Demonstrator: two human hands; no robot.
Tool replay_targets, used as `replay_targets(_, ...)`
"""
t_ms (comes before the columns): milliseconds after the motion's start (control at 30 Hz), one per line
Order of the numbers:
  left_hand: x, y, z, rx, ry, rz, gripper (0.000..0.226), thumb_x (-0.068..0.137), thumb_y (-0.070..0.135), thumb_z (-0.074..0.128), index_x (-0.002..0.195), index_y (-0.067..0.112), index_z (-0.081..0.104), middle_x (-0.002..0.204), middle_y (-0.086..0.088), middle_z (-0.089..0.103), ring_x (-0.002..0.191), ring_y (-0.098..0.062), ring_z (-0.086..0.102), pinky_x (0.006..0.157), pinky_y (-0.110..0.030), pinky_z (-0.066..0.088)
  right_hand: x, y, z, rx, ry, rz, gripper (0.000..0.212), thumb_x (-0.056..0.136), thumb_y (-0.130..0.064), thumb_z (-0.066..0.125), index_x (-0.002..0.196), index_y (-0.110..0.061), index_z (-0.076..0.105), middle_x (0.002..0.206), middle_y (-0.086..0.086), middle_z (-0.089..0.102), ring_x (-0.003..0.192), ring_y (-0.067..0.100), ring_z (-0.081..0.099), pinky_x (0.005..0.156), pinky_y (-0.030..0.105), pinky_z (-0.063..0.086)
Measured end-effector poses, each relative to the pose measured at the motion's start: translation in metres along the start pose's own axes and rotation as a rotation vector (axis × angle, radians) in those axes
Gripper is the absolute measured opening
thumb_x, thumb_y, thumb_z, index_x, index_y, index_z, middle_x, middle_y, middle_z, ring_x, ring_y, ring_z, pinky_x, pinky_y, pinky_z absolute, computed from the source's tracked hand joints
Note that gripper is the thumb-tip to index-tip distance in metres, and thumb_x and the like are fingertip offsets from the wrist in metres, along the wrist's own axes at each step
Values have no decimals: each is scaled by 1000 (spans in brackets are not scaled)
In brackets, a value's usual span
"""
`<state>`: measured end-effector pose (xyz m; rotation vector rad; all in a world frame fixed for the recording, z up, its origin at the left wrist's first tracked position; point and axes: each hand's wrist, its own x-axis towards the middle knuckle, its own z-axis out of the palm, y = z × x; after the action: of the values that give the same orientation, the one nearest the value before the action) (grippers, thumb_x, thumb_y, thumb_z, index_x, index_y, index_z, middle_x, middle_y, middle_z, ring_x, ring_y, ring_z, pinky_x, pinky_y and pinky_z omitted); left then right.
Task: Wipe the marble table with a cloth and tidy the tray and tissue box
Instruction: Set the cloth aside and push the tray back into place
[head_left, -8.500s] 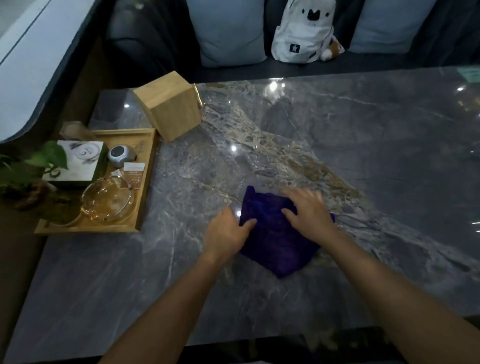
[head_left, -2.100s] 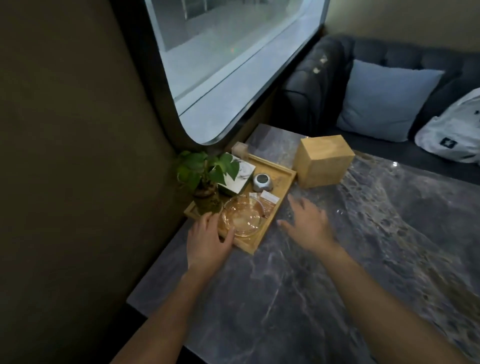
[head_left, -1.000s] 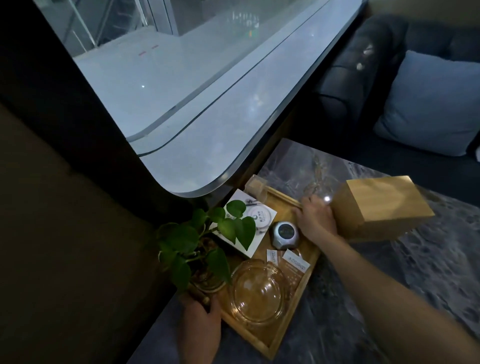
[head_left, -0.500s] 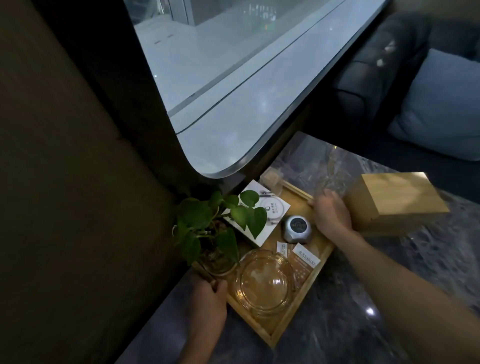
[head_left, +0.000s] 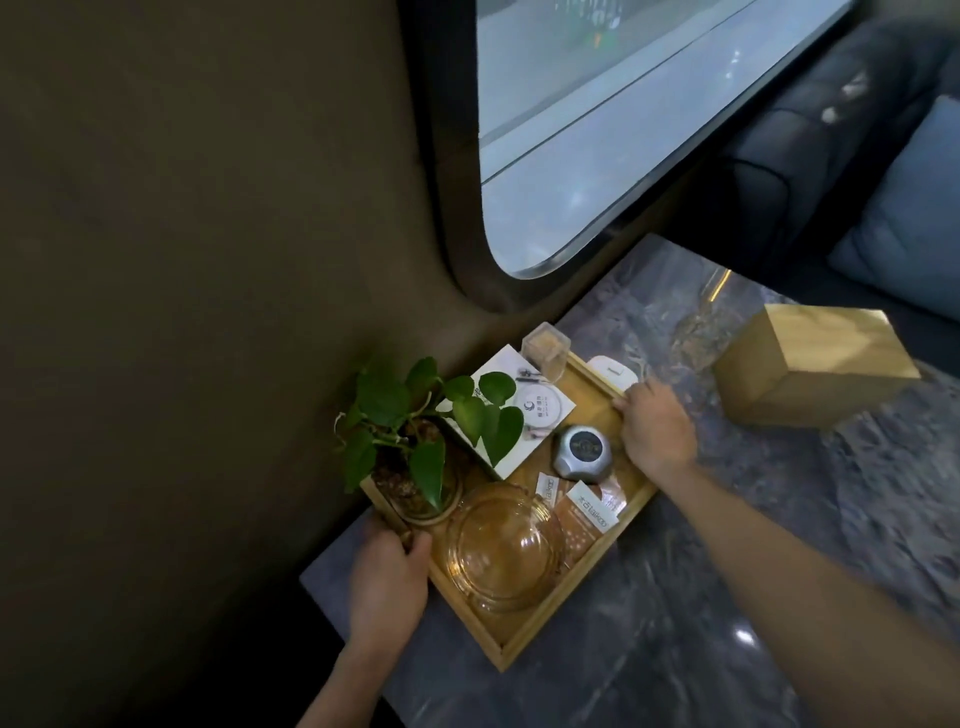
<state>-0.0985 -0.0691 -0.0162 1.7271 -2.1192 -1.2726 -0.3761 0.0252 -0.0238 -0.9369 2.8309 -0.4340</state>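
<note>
Tidying step: both hands (head_left: 387, 579) (head_left: 655, 427) clamp the tray (head_left: 563, 610) rims on the worktop (head_left: 727, 597); next move likely needs level, square sliding.

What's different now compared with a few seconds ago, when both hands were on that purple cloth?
The cloth is out of view. Both hands have moved to the wooden tray: the left hand grips its near-left rim by the plant, the right hand its far rim. The tissue box stays on the marble table beside the tray; the glass ashtray and other items stay in it.
</note>
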Motion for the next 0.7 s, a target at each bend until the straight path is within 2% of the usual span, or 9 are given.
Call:
replay_targets(67, -5, -13, -6, 22, 17, -40, 24, 86, 26, 52, 91, 3, 56, 73, -10, 64, 61, -24, 63, 57, -40, 55, -12, -10, 4, 4, 6, -9, 27, 95, -18, 44, 95, 5, 57, 104, 24, 58, 102, 37, 52, 86, 45, 41)
replay_targets(167, -19, -23, -18, -5, 52, -107, 20, 85, 27, 53, 97, 11, 49, 78, -7, 65, 63, -25, 65, 57, -37, 55, -27, -22, 10, 4, -8, -54, 27, 95, -19, 44, 95, 4, 57, 105, 23, 59, 101, 36, 52, 86, 43, 41)
replay_targets(267, -31, -34, -25, -5, 86, -111, 21, 86, 24, 53, 100, 11, 43, 78, -10, 65, 63, -27, 63, 54, -33, 47, -40, -30, 15, 18, -29, -64, 27, 95, -20, 43, 96, 3, 57, 105, 22, 58, 102, 35, 52, 87, 41, 41)
replay_targets(367, -41, -46, -29, -24, 113, -94, 21, 87, 26, 53, 93, 10, 41, 74, -13, 65, 61, -30, 64, 60, -40, 54, -50, -36, 20, 31, -38, -87, 26, 95, -19, 43, 93, 2, 57, 102, 22, 58, 102, 36, 51, 86, 43, 41)
replay_targets(533, -50, -60, -32, -75, 120, -92, 23, 87, 28, 52, 96, 9, 42, 75, -7, 63, 62, -30, 64, 60, -48, 56, -58, -45, 25, 44, -78, -107, 25, 96, -18, 41, 95, 2, 57, 104, 21, 57, 103, 34, 50, 88, 42, 41)
replay_targets(700, -49, -69, -36, -88, 118, -73, 21, 87, 27, 53, 98, 11, 44, 74, -3, 62, 61, -27, 64, 59, -45, 55, -64, -51, 31, 57, -91, -89, 27, 96, -18, 41, 100, 2, 58, 106, 20, 57, 103, 33, 50, 88, 40, 41)
